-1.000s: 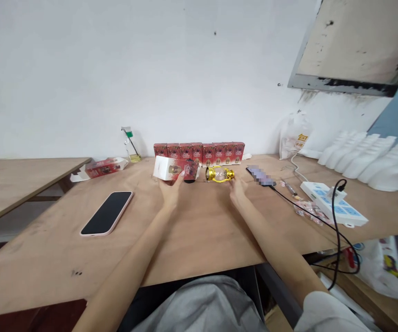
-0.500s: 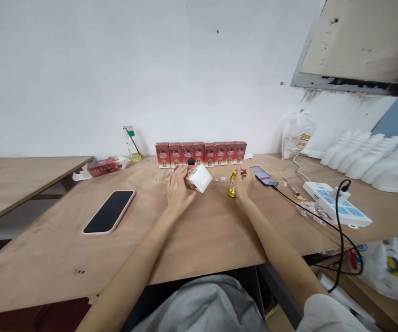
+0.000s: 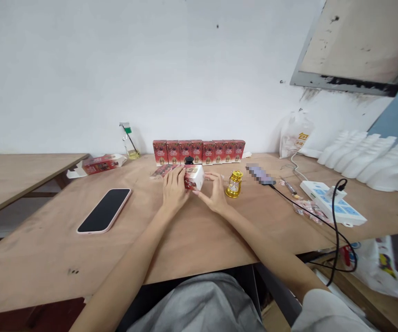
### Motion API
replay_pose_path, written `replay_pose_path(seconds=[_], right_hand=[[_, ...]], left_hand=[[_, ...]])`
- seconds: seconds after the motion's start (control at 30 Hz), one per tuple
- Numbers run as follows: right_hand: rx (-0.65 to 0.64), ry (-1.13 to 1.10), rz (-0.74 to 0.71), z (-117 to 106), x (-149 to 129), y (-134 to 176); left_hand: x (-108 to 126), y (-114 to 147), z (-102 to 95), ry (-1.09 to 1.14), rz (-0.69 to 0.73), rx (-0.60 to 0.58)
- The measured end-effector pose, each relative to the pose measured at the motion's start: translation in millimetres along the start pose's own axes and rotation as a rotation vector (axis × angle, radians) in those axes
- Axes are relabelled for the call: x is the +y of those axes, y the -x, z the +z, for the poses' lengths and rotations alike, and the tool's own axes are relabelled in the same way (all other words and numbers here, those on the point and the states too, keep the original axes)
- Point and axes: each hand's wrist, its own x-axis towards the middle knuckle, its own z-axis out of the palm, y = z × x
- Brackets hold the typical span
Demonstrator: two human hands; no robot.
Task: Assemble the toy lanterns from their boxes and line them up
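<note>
A small red box with a white end [image 3: 195,177] lies sideways in my left hand [image 3: 175,188], whose fingers are wrapped over its top. Behind the knuckles a red printed panel [image 3: 162,170] shows; I cannot tell whether it belongs to the same box. My right hand [image 3: 214,192] curves around the white end, thumb at the lower edge and fingertips at the far side. To the right of that hand, a gold miniature lantern [image 3: 234,184] with clear sides stands upright on the wooden table [image 3: 199,240], touched by neither hand.
Several matching red boxes [image 3: 199,152] stand in a row by the wall, a black knob-like object [image 3: 189,160] before them. Left are a phone [image 3: 105,210], an opened box [image 3: 102,164] and a glass bottle [image 3: 130,143]. Right are a cabled phone [image 3: 260,174], a power strip [image 3: 333,203] and white bottles [image 3: 368,159].
My right hand has let go of the gold lantern, leaving it upright on the table, and moved left to the box. The box has turned slightly in my left hand.
</note>
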Motion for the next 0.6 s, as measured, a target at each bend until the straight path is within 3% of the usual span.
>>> replay_pose_path(seconds=[0.2, 0.33, 0.6], right_hand=[[0.048, -0.043, 0.140, -5.2, 8.6, -3.0], [0.010, -0.085, 0.266, -2.7, 11.7, -3.0], [-0.087, -0.187, 0.426, -4.1, 13.8, -6.2]], left_hand=[[5.9, -0.3, -0.7, 0.054, 0.055, -0.075], [4.1, 0.1, -0.1, 0.061, 0.048, -0.079], [-6.1, 1.5, 2.9, -0.309, 0.289, -0.041]])
